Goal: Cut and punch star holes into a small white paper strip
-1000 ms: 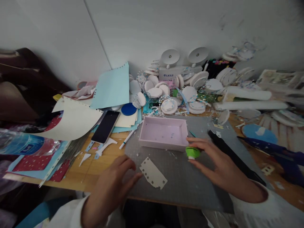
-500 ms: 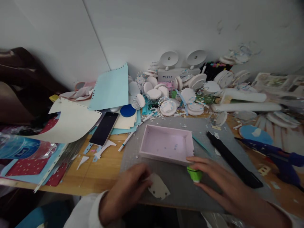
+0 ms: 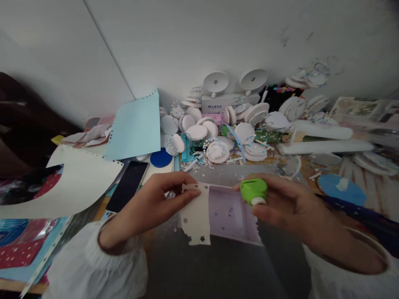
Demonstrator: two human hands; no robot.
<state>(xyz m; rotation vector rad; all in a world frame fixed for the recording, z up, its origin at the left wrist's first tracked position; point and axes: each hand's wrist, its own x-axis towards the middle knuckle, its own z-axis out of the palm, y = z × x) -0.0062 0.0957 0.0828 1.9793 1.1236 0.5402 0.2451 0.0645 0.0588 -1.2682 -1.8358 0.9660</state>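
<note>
My left hand (image 3: 152, 207) pinches a cream paper strip (image 3: 196, 216) with small star-shaped holes punched along its edges, held up in front of me. In my right hand (image 3: 289, 207) is a small green and white craft punch (image 3: 254, 192), raised just right of the strip. Behind and below both sits a shallow pink tray (image 3: 230, 216) on a grey cutting mat (image 3: 218, 265); tiny punched bits lie inside it.
A black phone (image 3: 127, 192) lies left of the mat beside loose cream and light-blue sheets (image 3: 134, 126). Several white discs (image 3: 196, 132), a blue lid (image 3: 161, 158) and paper scraps crowd the back by the wall. A blue glue gun (image 3: 358, 207) rests at right.
Both hands rose from the mat: the left picked up the punched strip and the right lifted the green punch. The view tilted so the tray now sits behind them.
</note>
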